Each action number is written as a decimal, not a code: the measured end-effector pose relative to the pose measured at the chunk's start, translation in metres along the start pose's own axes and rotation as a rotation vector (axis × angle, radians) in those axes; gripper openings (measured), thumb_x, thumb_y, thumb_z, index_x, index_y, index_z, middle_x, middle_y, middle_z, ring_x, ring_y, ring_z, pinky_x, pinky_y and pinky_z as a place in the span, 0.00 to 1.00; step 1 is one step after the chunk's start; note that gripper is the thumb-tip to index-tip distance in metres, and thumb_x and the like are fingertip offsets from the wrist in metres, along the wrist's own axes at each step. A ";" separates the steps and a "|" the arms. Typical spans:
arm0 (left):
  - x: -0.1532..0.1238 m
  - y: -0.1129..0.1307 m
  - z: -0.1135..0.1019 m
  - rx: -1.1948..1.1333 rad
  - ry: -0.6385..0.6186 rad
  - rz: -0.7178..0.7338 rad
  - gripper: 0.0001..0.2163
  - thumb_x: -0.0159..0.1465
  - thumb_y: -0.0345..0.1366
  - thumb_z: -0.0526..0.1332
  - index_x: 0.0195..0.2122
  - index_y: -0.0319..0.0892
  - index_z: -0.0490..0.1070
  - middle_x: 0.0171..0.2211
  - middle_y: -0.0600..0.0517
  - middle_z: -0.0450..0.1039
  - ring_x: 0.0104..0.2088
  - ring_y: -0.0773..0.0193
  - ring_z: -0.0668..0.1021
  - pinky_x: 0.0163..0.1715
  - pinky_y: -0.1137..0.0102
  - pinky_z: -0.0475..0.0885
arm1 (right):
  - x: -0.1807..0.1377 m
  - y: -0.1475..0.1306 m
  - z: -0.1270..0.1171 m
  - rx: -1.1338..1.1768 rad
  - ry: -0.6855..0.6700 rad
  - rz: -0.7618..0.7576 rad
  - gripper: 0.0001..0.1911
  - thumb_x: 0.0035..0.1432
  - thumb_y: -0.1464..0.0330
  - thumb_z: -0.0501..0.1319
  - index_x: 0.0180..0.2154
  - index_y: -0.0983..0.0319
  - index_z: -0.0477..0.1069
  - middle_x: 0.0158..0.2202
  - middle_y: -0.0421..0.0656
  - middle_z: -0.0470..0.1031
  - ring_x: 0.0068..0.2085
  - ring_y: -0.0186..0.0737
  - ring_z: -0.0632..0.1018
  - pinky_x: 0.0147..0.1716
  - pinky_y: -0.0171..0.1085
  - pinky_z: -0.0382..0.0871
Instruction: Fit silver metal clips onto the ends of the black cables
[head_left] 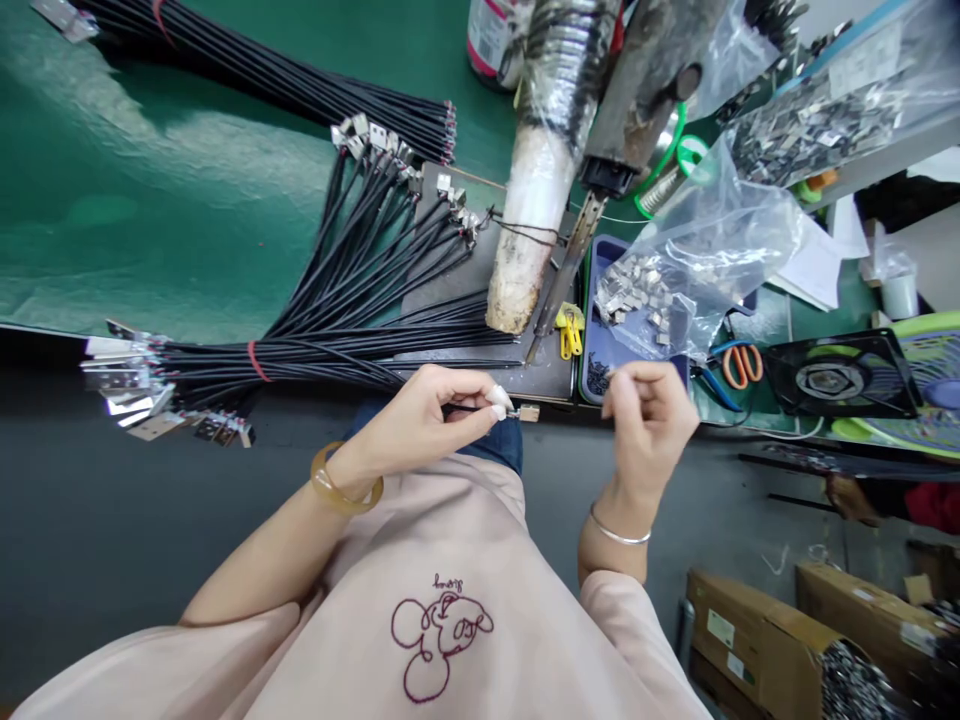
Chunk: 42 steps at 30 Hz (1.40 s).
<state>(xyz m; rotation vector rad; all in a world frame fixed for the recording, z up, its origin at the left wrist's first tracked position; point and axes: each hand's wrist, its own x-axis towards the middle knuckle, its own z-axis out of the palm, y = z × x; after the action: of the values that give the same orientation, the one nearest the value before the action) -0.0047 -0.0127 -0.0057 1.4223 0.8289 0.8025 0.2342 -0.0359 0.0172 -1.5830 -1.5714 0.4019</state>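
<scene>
My left hand (424,420) is closed in a pinch on the end of a thin black cable (469,408), near the table's front edge; a small metal terminal (528,412) sticks out at its tip. My right hand (649,415) is curled just to the right, fingers pinched on something small I cannot make out, beside a blue tray (592,350) of small metal pieces. A bundle of black cables (337,355) tied with a red band lies to the left.
A second fan of black cables (375,240) with metal ends lies on a dark plate. A wrapped tool (540,180) hangs over it. Plastic bags of metal parts (712,250), orange scissors (739,362), a fan (840,375) and cardboard boxes (757,630) are at the right.
</scene>
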 end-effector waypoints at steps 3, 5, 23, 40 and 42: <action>-0.001 0.004 -0.004 0.011 -0.036 0.025 0.08 0.64 0.33 0.62 0.29 0.36 0.75 0.24 0.52 0.72 0.24 0.70 0.69 0.22 0.75 0.63 | 0.026 0.023 -0.014 -0.295 -0.065 -0.001 0.09 0.64 0.62 0.63 0.33 0.60 0.75 0.26 0.36 0.73 0.22 0.30 0.63 0.27 0.35 0.59; 0.000 0.008 -0.005 0.092 -0.045 0.100 0.08 0.64 0.31 0.62 0.28 0.37 0.75 0.23 0.54 0.71 0.22 0.71 0.67 0.22 0.75 0.62 | 0.042 0.039 -0.018 -0.370 -0.191 -0.005 0.06 0.61 0.64 0.64 0.34 0.60 0.76 0.32 0.39 0.77 0.25 0.31 0.65 0.31 0.36 0.60; 0.015 -0.008 0.019 0.127 0.264 0.029 0.04 0.61 0.30 0.60 0.29 0.39 0.69 0.20 0.58 0.68 0.19 0.73 0.69 0.23 0.77 0.64 | -0.005 -0.008 0.016 0.257 -0.083 0.161 0.05 0.58 0.65 0.69 0.34 0.58 0.76 0.33 0.37 0.79 0.19 0.25 0.60 0.19 0.33 0.51; 0.014 -0.007 0.021 0.192 0.257 0.019 0.05 0.59 0.31 0.61 0.27 0.39 0.68 0.20 0.58 0.63 0.21 0.73 0.64 0.22 0.76 0.60 | -0.017 -0.015 0.046 0.141 -0.241 0.027 0.15 0.70 0.62 0.58 0.31 0.59 0.73 0.29 0.38 0.76 0.28 0.32 0.73 0.30 0.34 0.65; 0.014 -0.007 0.021 0.190 0.255 0.014 0.05 0.60 0.31 0.61 0.27 0.39 0.69 0.20 0.58 0.63 0.21 0.73 0.64 0.22 0.76 0.60 | -0.017 -0.016 0.046 0.143 -0.239 0.021 0.14 0.70 0.62 0.58 0.31 0.60 0.73 0.29 0.38 0.75 0.28 0.32 0.72 0.29 0.34 0.63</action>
<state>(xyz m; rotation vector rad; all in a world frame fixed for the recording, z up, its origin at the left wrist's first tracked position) 0.0203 -0.0109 -0.0130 1.5122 1.1150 0.9493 0.1870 -0.0389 -0.0040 -1.4843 -1.6649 0.7217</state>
